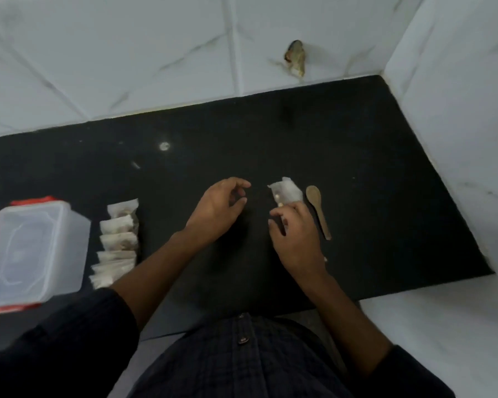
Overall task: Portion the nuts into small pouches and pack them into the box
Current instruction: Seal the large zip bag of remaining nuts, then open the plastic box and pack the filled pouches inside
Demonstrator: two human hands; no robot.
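my right hand [295, 237] pinches one small pouch [286, 191] with nuts inside; left hand [217, 209] loosely curled, holding nothing. i see one clear box [32, 254], one wooden spoon [318, 211], a row of filled pouches [118, 242], number unclear.

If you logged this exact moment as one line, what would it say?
stage: filling pouch | right hand: pinches small pouch | left hand: holds nothing | wooden spoon: on counter | filled pouches: beside plastic box

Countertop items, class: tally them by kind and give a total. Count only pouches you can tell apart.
Plastic box: 1
Wooden spoon: 1
Pouch held by the right hand: 1
Pouches in the row beside the box: about 5, overlapping, so uncertain
Total: about 8
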